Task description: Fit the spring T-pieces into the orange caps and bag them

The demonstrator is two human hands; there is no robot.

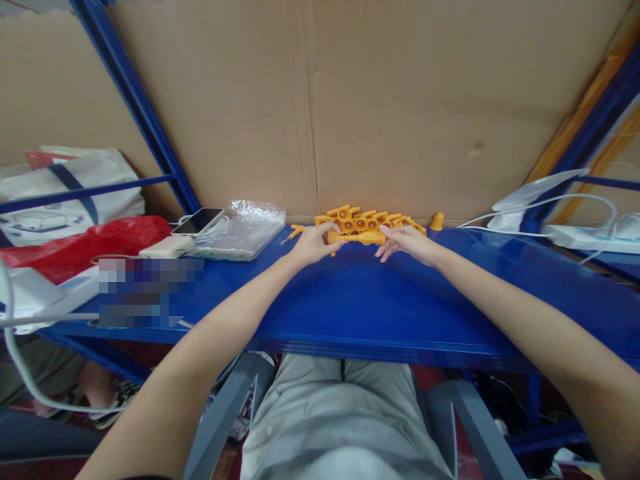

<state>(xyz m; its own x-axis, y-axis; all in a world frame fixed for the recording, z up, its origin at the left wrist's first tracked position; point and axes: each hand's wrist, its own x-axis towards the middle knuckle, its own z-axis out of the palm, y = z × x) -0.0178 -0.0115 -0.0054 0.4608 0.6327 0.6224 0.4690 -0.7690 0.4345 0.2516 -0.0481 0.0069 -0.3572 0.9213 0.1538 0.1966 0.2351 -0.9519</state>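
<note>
My left hand (316, 244) is closed in a pinch on the left end of a long orange plastic piece (367, 237). At its other end, the thumb and forefinger of my right hand (403, 244) grip it, while the lower fingers hang loose. Right behind the hands lies a stacked pile of orange plastic parts (373, 223), some with round ends that have a hole in the middle. A similar orange part with a thin spiral metal tip (295, 233) lies left of my left hand. To the right of the pile stands a small orange cone-shaped piece (437, 221).
On the blue table (370, 300), clear plastic packaging (245, 233), a phone (199, 222) and a white charger (167, 248) lie left. Further left are a red plastic bag (95, 247) and a tote bag (107, 183). A white power strip (590, 237) sits right. Cardboard (400, 100) rises behind.
</note>
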